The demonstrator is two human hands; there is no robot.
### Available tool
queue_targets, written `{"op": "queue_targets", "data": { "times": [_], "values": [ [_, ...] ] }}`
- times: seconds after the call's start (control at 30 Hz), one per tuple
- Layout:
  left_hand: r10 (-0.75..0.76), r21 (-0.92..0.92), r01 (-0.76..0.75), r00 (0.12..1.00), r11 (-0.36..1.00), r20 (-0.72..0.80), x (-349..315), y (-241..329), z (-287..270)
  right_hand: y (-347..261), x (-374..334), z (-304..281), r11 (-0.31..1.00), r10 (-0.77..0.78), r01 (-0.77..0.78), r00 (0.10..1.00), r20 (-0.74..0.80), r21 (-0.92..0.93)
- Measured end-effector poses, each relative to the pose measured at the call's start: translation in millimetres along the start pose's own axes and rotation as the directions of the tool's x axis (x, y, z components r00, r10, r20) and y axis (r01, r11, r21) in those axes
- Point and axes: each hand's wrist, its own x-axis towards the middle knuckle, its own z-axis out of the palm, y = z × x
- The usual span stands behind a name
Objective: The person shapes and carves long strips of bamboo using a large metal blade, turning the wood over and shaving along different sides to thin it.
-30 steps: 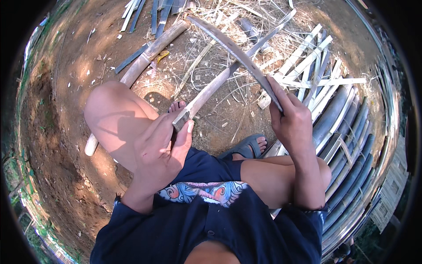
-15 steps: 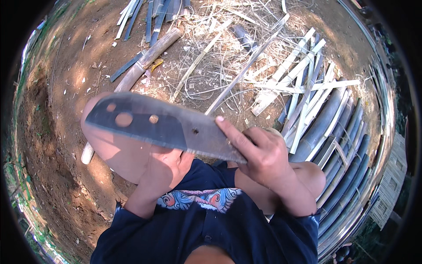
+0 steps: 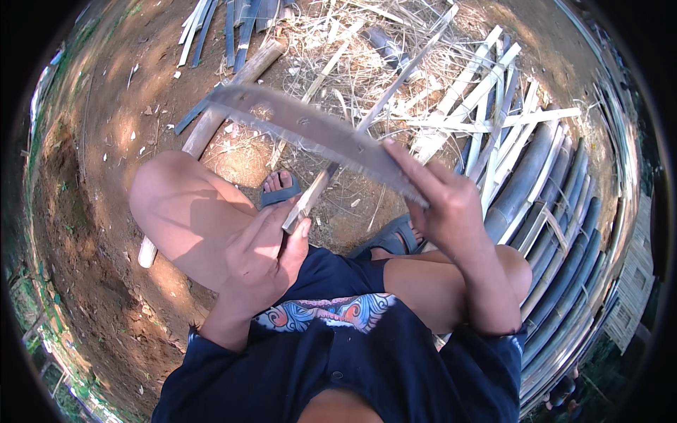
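My right hand [image 3: 444, 197] is closed around the grip end of a broad-bladed machete [image 3: 303, 127], the index finger stretched along the blade. The dark blade has several round holes. It points to the upper left, tilted and smeared by motion; its handle is hidden in my fist. My left hand [image 3: 264, 250] grips the near end of a long, narrow bamboo strip [image 3: 310, 197] between thumb and fingers, over my lap. From there the strip slants up and away to the right. The blade crosses above it; whether they touch I cannot tell.
Pale shavings [image 3: 317, 77] litter the ground ahead. A bamboo pole [image 3: 261, 62] lies at the far left, with dark split strips [image 3: 243, 35] beyond. Crossed pale strips [image 3: 486, 106] and a stack of dark bamboo lengths [image 3: 522, 183] lie on the right. My sandalled feet [image 3: 280, 190] stand below.
The machete has lifted away from my left hand and tilted, its tip moving up and away. My left hand and the near end of the bamboo strip have come into plain view.
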Motion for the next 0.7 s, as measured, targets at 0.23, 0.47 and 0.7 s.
{"op": "queue_targets", "data": {
  "times": [0.23,0.47,0.7],
  "values": [
    [0.071,0.037,-0.070,0.997,0.997,-0.030,-18.7,-17.5,2.1,-26.1,1.9,-6.8,0.989,-0.100,0.090,0.992,0.075,0.120],
    [-0.028,0.063,0.032,0.998,0.998,-0.055,-17.2,-12.8,-21.7,28.7,7.5,20.9,0.979,0.202,-0.204,0.977,0.060,0.020],
    [-0.074,0.017,0.078,0.983,0.997,-0.170,-48.1,-34.1,-41.7,49.7,15.2,46.5,0.974,0.186,-0.182,0.982,-0.017,0.133]
  ]
}}
